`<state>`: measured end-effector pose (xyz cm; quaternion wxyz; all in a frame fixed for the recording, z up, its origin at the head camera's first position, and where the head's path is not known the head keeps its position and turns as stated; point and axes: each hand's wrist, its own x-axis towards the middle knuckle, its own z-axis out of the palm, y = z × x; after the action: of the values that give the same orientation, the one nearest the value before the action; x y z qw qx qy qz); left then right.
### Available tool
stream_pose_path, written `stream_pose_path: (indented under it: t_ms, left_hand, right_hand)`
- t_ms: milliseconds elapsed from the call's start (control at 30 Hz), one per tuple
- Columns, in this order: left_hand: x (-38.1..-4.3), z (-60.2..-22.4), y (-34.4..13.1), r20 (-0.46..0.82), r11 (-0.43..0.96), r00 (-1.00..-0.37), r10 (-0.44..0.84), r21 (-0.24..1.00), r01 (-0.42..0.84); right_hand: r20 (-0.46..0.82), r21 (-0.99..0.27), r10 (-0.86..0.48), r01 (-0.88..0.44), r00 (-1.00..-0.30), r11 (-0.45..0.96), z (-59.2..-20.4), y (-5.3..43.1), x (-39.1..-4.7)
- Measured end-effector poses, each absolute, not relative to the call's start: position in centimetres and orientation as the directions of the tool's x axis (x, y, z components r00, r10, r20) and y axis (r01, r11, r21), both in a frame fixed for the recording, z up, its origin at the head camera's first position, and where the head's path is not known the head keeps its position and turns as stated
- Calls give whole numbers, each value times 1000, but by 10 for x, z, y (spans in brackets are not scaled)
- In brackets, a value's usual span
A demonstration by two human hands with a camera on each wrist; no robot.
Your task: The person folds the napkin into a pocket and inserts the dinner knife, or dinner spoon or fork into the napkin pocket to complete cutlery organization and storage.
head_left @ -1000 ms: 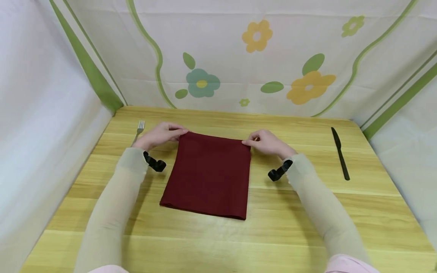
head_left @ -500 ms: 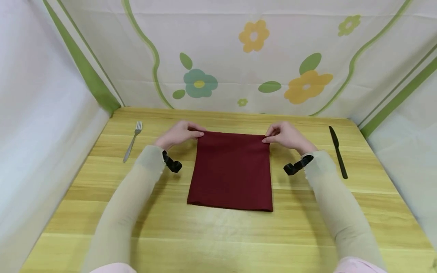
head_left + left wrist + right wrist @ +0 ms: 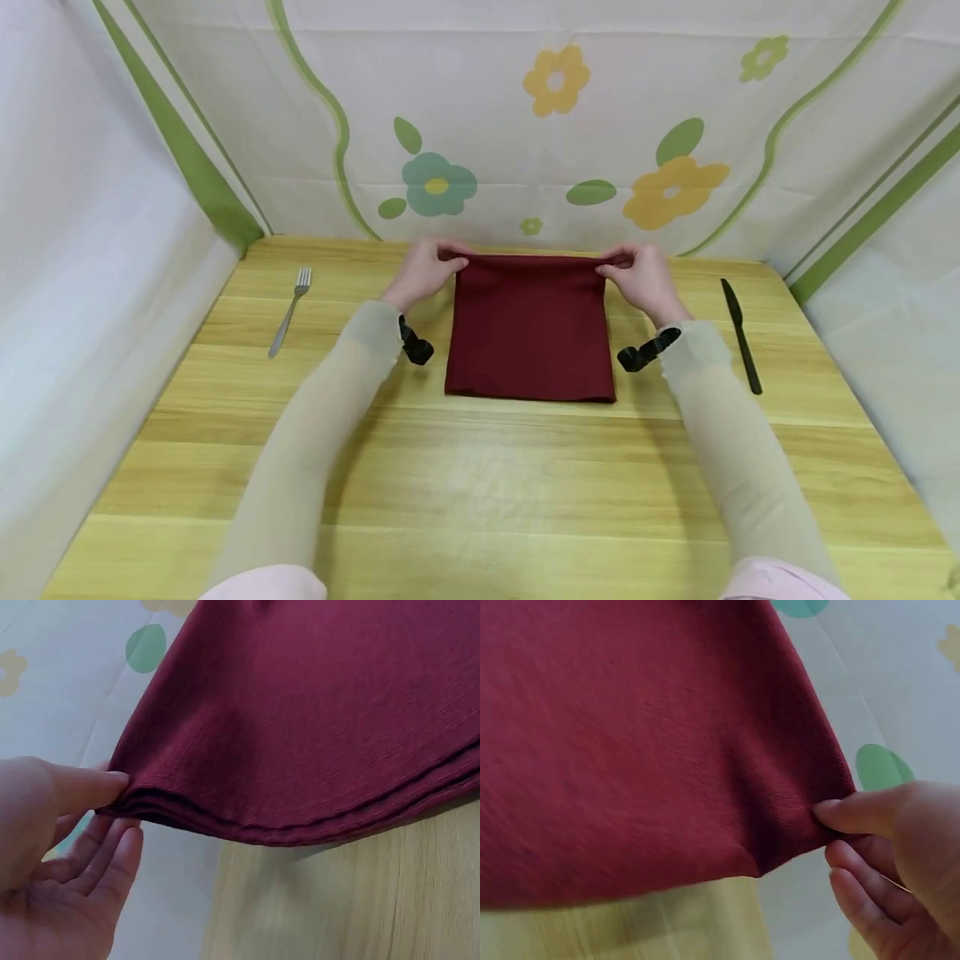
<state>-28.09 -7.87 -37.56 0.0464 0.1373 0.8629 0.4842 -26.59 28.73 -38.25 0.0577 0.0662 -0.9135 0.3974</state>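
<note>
The left hand (image 3: 427, 271) pinches one far corner of a folded dark red cloth (image 3: 532, 333) between thumb and fingers, and the right hand (image 3: 645, 275) pinches the other, so the far edge runs nearly straight from grip to grip. The rest of the cloth extends from both grips toward the person over the wooden bench (image 3: 480, 500); how much of it rests there is hard to tell. Beside the left grip the wrist view shows several layers stacked along one edge, while beside the right grip a soft crease dips in from the thumb. It looks light, limp and matte, so it should not slip easily or break, but it would probably sag between the grips if they came closer together, and a loosely held layer could slide out. Corners seem the best hold, with every layer caught in each pinch. A fork (image 3: 291, 310) lies well left of the left grip, a black knife (image 3: 741, 333) right of the right grip.
</note>
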Motion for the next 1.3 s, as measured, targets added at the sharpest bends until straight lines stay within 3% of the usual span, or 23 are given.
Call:
stream_pose_path:
  t_ms: [300,567,1033,1300]
  left_hand:
    - [-283,-387,-75,65,518,-965,253,833,193]
    - [-266,-391,-84,89,482,-938,335,839,252]
    - [-201,-399,-100,51,491,-830,556,785,377]
    - [-170,-409,-105,25,505,-769,639,740,444]
  right_hand:
    - [72,-769,-77,-105,-994,631,-395,284,-267]
    - [90,-784,-115,-141,-989,604,-393,282,-254]
    - [58,-732,-254,-214,-965,647,-399,292,-184]
    - [119,-682,-308,-303,-944,666,-407,301,-144]
